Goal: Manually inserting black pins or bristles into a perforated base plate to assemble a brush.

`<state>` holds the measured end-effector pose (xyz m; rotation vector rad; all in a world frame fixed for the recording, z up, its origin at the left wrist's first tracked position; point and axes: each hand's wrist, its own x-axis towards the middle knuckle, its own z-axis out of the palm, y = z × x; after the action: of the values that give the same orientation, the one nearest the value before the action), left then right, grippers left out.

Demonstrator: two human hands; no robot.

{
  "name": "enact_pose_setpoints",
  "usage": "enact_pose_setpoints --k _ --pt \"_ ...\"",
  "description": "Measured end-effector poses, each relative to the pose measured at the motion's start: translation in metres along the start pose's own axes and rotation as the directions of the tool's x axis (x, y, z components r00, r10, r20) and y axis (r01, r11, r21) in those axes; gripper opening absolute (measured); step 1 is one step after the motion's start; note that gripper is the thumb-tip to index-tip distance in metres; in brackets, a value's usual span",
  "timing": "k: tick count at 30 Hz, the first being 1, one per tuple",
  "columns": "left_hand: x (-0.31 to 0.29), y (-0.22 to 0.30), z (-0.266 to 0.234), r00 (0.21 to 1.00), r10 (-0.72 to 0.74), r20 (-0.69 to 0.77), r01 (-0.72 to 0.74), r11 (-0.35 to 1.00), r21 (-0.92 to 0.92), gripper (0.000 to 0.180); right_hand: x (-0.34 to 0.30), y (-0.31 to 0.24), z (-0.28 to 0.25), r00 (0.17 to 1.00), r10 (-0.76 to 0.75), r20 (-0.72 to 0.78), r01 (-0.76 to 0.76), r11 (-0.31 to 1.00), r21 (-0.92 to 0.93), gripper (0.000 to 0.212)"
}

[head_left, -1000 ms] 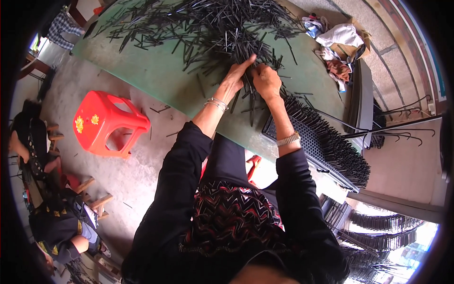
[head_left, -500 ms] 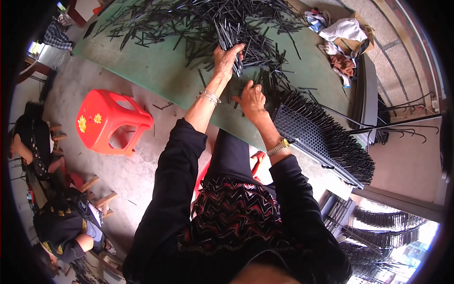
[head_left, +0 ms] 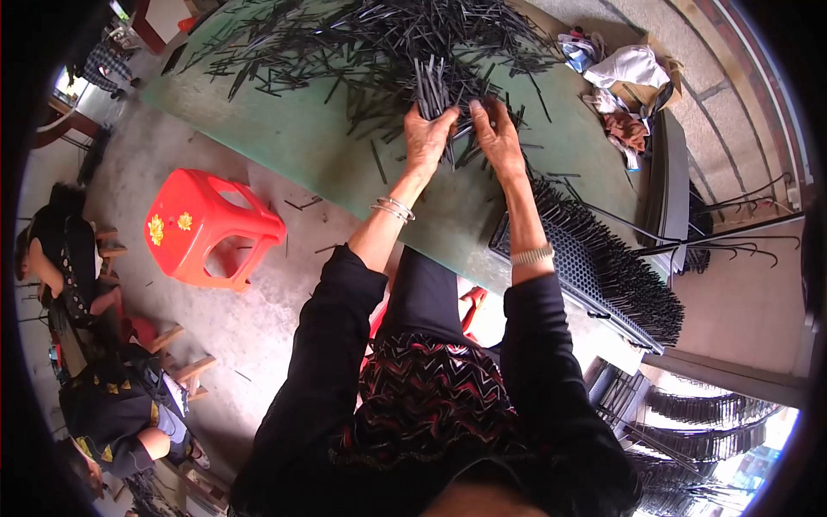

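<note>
In the left hand (head_left: 425, 143) sit slim, glossy black sticks (head_left: 432, 88).

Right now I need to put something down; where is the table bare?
Bare table: well left of left hand, between sticks and near edge; a patch between right hand and brown rag. Crowded: far middle, heaped with sticks, and near right, at the rack.

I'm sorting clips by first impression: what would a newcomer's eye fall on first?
Probably the bright red stool on the floor at left. Next, the heap of black strips on the green table, where the left hand grips a bundle. To the right, a perforated black rack bristles with black pieces.
</note>
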<state>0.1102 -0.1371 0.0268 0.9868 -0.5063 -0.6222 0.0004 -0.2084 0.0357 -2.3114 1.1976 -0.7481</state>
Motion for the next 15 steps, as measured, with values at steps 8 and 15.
enact_pose_setpoints --k 8,15 --pt "-0.047 -0.017 0.012 0.986 0.107 0.125 -0.146 0.916 0.374 0.026 -0.049 -0.047 -0.018 0.992 0.113 -0.050 -0.072 0.858 0.508 0.068" --pt "-0.050 -0.049 0.001 0.972 0.101 0.210 -0.192 0.858 0.477 0.028 -0.051 -0.031 0.001 0.979 0.170 -0.109 -0.067 0.782 0.620 0.055"
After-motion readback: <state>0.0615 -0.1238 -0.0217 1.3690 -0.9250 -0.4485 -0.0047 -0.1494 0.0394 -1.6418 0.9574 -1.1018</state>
